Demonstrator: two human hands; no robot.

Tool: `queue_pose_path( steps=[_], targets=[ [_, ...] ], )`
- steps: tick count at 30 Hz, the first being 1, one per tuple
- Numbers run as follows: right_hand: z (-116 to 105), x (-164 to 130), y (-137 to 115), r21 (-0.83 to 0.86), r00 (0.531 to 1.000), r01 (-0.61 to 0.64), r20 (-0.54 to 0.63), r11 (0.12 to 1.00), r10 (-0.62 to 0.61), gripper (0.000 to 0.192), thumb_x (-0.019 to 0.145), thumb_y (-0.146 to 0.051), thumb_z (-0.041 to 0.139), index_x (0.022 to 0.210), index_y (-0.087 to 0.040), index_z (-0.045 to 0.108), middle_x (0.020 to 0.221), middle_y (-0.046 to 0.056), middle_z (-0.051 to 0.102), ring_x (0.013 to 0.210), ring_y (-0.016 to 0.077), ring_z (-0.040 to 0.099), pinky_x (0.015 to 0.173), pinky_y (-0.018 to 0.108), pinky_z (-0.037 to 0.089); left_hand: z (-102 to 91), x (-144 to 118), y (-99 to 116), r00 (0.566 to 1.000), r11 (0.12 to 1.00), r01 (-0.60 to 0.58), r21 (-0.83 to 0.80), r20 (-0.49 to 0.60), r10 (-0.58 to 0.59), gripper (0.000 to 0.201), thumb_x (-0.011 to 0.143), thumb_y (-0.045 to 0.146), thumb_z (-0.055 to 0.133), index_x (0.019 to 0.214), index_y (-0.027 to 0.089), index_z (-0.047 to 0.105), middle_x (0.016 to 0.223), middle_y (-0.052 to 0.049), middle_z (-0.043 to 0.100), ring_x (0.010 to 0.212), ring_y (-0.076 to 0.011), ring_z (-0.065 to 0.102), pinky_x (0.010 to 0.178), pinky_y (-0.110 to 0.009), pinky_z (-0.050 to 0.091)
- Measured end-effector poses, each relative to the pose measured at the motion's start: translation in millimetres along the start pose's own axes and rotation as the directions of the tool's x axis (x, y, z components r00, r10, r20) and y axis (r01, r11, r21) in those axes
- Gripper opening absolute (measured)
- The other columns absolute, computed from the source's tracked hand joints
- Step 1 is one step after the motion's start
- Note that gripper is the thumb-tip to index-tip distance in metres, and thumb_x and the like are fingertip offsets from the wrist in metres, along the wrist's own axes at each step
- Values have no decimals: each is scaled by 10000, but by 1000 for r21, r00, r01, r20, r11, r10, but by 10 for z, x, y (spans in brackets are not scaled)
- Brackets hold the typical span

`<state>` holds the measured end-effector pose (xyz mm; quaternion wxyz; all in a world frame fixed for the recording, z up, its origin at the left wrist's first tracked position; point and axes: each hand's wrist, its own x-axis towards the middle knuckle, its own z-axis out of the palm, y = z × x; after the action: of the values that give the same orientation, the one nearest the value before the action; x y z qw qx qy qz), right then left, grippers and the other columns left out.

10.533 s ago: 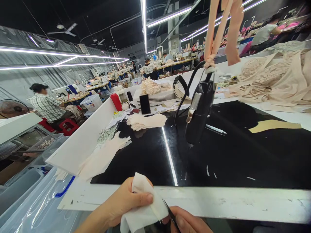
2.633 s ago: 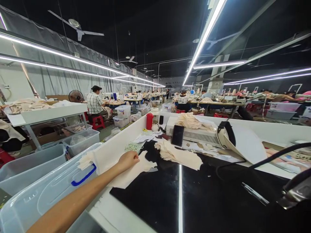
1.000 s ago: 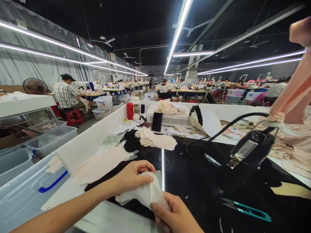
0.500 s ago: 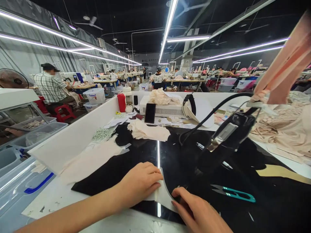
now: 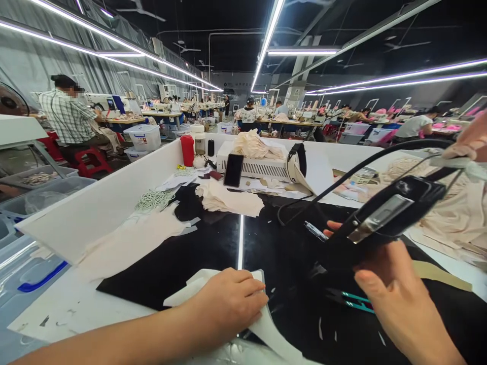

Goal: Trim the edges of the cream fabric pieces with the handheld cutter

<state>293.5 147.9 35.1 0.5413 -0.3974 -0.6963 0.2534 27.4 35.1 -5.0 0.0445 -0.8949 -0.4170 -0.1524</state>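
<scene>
Head view, left to right: I see a clear plastic bin point(image 5: 23, 274) with a blue handle, contents unclear. My left hand point(image 5: 228, 304) lies flat, fingers together, pressing a thin white fabric piece point(image 5: 198, 284) onto the glossy black tabletop point(image 5: 213, 243). My right hand point(image 5: 391, 289) curls around the hanging black tool point(image 5: 384, 218).

Black worktable point(image 5: 213, 243) bearing white fabric piece point(image 5: 262, 324), teal snips point(image 5: 352, 300), cream stack point(image 5: 228, 198)
</scene>
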Motion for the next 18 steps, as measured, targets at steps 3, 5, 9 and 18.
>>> queue_pose_path(
  steps=[3, 5, 9, 18],
  targets=[
    [183, 142, -142, 266, 996, -26, -71, 964, 46, 499, 840, -594, 812, 1229, -319, 665, 1158, 62, 778, 931, 273, 806, 818, 398, 680, 39, 32, 23, 999, 998, 2, 59, -43, 1, 106, 1100, 206, 565, 1132, 156, 653, 1156, -78, 744, 1041, -195, 692, 811, -308, 507],
    [291, 189, -171, 354, 994, -1, -103, 935, 40, 430, 848, -500, 837, 1200, -324, 664, 1029, 17, 759, 762, 218, 768, 712, 353, 659, 89, 49, 31, 996, 996, 3, 91, -92, 5, 131, 1110, 203, 542, 1123, 149, 660, 1155, -68, 750, 1020, -192, 693, 788, -315, 503],
    [524, 194, -199, 449, 998, 55, -61, 892, -31, 415, 860, -422, 841, 1211, -310, 650, 908, -19, 721, 658, 174, 698, 653, 324, 620, 226, 75, 38, 984, 988, 9, 153, -175, 18, 171, 1118, 229, 526, 1097, 136, 668, 1177, -61, 750, 967, -191, 692, 741, -325, 490],
    [1029, 145, -238, 645, 996, 80, -89, 760, -29, 372, 886, -408, 817, 1180, -293, 621, 851, -34, 675, 603, 149, 654, 504, 297, 589, 412, 21, 82, 967, 966, 16, 258, -250, 51, 204, 1111, 260, 561, 1088, 115, 703, 1137, -87, 765, 955, -194, 682, 741, -304, 472]
  ],
)
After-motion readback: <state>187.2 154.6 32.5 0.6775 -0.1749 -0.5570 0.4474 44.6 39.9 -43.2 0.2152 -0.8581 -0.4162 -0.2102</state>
